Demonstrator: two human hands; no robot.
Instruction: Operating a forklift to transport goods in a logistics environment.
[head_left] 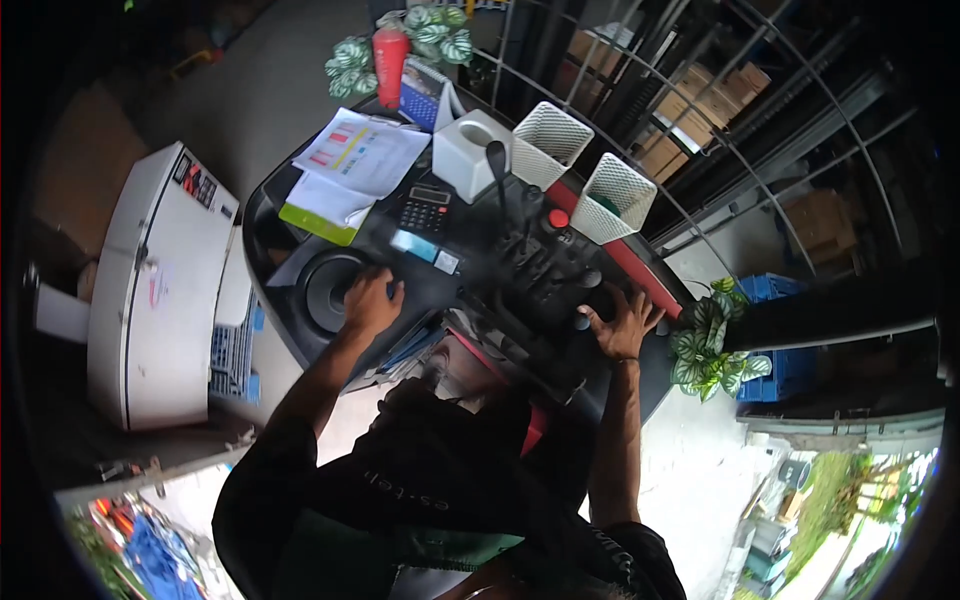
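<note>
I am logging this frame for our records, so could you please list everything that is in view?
Console panel: one, black, centre, with levers and knobs.
Round dial: one, dark grey, left end of console.
Calculator: one, black, on console.
Open booklet: one, white and green, upper left of console.
Mesh holders: two, white, far edge of console.
Square container: one, white, beside the holders.
Round button: one, red, mid console.
Bottle: one, red, top.
Leafy plants: two clusters, green and white, top and right.
Cabinet: one, white, left.
Crates: blue, right.
Left hand: on the dial.
Right hand: fingers spread on console's right edge.
</note>
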